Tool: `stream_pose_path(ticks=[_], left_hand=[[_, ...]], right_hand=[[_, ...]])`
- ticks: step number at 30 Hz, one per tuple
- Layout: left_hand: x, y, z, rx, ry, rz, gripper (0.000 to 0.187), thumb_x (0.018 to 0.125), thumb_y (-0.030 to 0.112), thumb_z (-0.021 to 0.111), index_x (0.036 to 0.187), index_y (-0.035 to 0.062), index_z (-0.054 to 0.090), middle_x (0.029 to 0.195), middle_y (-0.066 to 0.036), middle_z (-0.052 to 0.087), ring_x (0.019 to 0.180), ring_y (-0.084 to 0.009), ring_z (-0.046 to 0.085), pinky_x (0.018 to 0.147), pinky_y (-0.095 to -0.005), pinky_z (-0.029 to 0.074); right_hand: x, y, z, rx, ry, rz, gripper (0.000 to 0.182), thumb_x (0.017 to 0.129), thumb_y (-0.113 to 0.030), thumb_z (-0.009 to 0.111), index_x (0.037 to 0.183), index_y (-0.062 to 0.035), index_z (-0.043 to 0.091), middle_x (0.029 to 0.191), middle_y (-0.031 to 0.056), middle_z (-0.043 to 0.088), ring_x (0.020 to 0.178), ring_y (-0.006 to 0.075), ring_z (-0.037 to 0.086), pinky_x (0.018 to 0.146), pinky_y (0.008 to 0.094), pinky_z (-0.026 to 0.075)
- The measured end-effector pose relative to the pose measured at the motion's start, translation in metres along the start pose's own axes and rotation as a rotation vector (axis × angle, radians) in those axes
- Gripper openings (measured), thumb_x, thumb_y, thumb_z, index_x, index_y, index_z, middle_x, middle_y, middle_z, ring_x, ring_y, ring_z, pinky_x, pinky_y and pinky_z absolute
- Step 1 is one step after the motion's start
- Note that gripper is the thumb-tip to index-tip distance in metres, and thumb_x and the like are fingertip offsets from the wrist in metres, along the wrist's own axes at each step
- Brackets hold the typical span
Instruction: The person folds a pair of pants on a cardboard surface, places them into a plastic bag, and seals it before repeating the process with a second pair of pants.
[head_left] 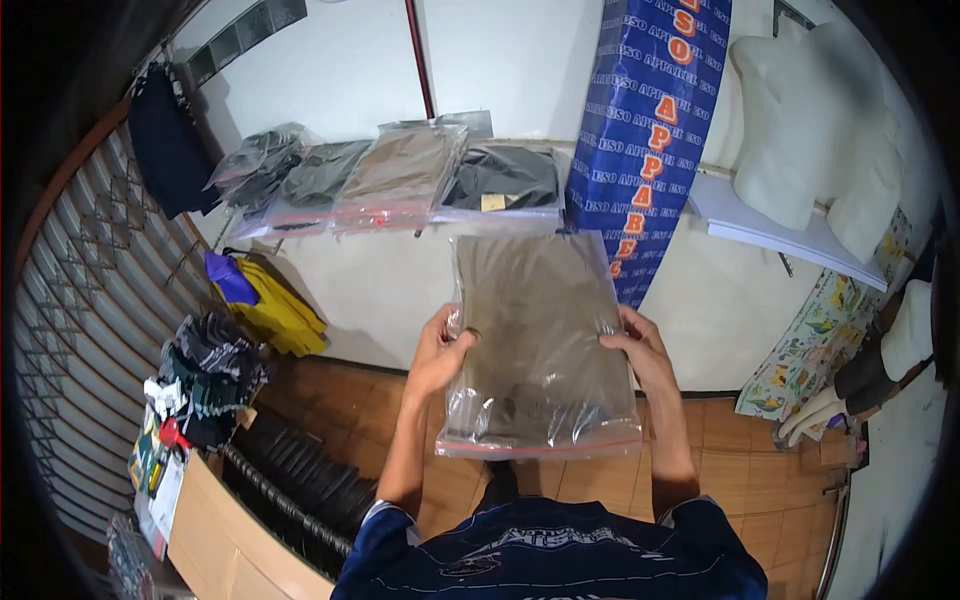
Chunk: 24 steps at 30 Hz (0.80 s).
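Note:
A clear plastic bag [540, 340] with a folded brown garment inside hangs upright in front of me, its red-lined edge at the bottom. My left hand [442, 350] grips its left side, thumb on the front and fingers behind. On the opposite side my right hand [642, 345] pinches the bag the same way. Beyond it, a wall shelf [400, 222] carries similar bagged garments: a brown one [397, 168], a black one [502, 180] and darker ones [322, 178] to the left.
A blue lettered banner [640, 140] stands right of the shelf. White mannequin torsos [800, 130] rest on another shelf [790, 235]. At left are a metal folding gate [90, 300], hanging clothes [270, 300], a rack of dark garments [290, 470] and a wooden counter [225, 530].

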<state>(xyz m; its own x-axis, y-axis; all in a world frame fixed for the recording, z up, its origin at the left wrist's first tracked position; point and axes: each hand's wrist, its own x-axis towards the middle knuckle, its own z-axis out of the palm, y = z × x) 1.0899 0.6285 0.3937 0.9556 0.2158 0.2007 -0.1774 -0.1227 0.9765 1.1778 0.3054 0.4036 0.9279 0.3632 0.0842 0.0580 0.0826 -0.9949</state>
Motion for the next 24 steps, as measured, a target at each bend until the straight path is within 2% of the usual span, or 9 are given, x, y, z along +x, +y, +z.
stream_pose_path(ticks=[4,8,9,12,13,16,19,22,24], left_hand=[[0.124,0.007,-0.033,0.133,-0.030,0.169,0.029,0.087,0.007,0.066,0.114,-0.0037,0.064,0.088,-0.004,0.068,0.078,-0.0097,0.059,0.070,-0.0281,0.049],[0.253,0.006,-0.066,0.329,-0.018,0.226,0.026,0.087,0.014,0.068,0.105,-0.0050,0.065,0.082,-0.008,0.067,0.076,-0.0126,0.059,0.069,-0.0313,0.049],[0.280,0.006,-0.073,0.406,-0.002,0.255,0.027,0.087,0.017,0.068,0.101,-0.0056,0.065,0.080,-0.010,0.067,0.075,-0.0142,0.060,0.068,-0.0334,0.049],[0.381,-0.040,-0.092,0.370,-0.014,0.318,0.034,0.086,0.025,0.069,0.099,-0.0062,0.065,0.078,-0.015,0.067,0.074,-0.0209,0.062,0.069,-0.0376,0.050],[0.402,-0.044,-0.096,0.421,-0.019,0.306,0.039,0.086,0.029,0.069,0.103,-0.0063,0.065,0.087,-0.023,0.070,0.083,-0.0329,0.068,0.077,-0.0438,0.052],[0.451,-0.064,-0.100,0.659,0.026,0.348,0.036,0.088,0.021,0.071,0.110,-0.0074,0.065,0.098,-0.020,0.072,0.090,-0.0292,0.068,0.083,-0.0415,0.052],[0.480,-0.081,-0.103,0.726,-0.022,0.339,0.046,0.088,0.020,0.073,0.121,-0.0083,0.060,0.111,-0.027,0.070,0.106,-0.0380,0.067,0.096,-0.0446,0.050],[0.476,-0.073,-0.093,0.709,0.071,0.525,0.056,0.089,0.018,0.071,0.134,-0.0084,0.050,0.120,-0.031,0.067,0.118,-0.0437,0.063,0.105,-0.0463,0.047],[0.473,-0.050,-0.087,0.764,-0.027,0.342,0.059,0.090,0.016,0.068,0.140,-0.0062,0.045,0.125,-0.033,0.064,0.124,-0.0471,0.059,0.109,-0.0476,0.044]], right_hand=[[0.114,-0.021,0.010,-0.015,-0.002,-0.063,0.051,0.082,-0.001,0.071,0.132,-0.0005,0.065,0.111,0.0058,0.070,0.103,0.0162,0.063,0.094,0.0286,0.048],[0.227,-0.037,0.032,-0.115,0.147,-0.115,0.042,0.083,-0.004,0.071,0.125,-0.0004,0.067,0.106,0.0062,0.071,0.100,0.0138,0.064,0.088,0.0263,0.048],[0.245,-0.047,0.043,-0.132,0.153,-0.134,0.028,0.083,-0.004,0.071,0.110,-0.0001,0.070,0.093,0.0033,0.068,0.088,0.0120,0.061,0.079,0.0263,0.047],[0.327,-0.030,0.046,-0.216,0.203,-0.180,0.014,0.082,-0.003,0.070,0.096,-0.0004,0.068,0.082,0.0003,0.061,0.077,0.0108,0.054,0.071,0.0270,0.043],[0.352,-0.020,0.046,-0.154,0.200,-0.174,0.009,0.082,-0.002,0.070,0.089,-0.0004,0.065,0.078,-0.0008,0.055,0.073,0.0106,0.049,0.067,0.0285,0.041],[0.400,-0.004,0.044,-0.242,0.218,-0.116,0.010,0.081,-0.002,0.071,0.089,0.0003,0.065,0.078,-0.0005,0.056,0.072,0.0112,0.050,0.065,0.0300,0.041],[0.424,0.005,0.039,-0.375,0.257,-0.078,0.019,0.079,-0.003,0.072,0.098,0.0019,0.069,0.085,0.0029,0.065,0.077,0.0132,0.058,0.068,0.0308,0.046],[0.445,0.019,0.036,-0.270,0.248,-0.121,0.041,0.079,0.000,0.071,0.120,0.0032,0.067,0.091,0.0073,0.069,0.085,0.0172,0.065,0.079,0.0310,0.051],[0.460,0.024,0.035,-0.378,0.337,-0.121,0.053,0.080,0.001,0.070,0.132,0.0040,0.060,0.098,0.0112,0.071,0.090,0.0197,0.068,0.082,0.0326,0.053]])
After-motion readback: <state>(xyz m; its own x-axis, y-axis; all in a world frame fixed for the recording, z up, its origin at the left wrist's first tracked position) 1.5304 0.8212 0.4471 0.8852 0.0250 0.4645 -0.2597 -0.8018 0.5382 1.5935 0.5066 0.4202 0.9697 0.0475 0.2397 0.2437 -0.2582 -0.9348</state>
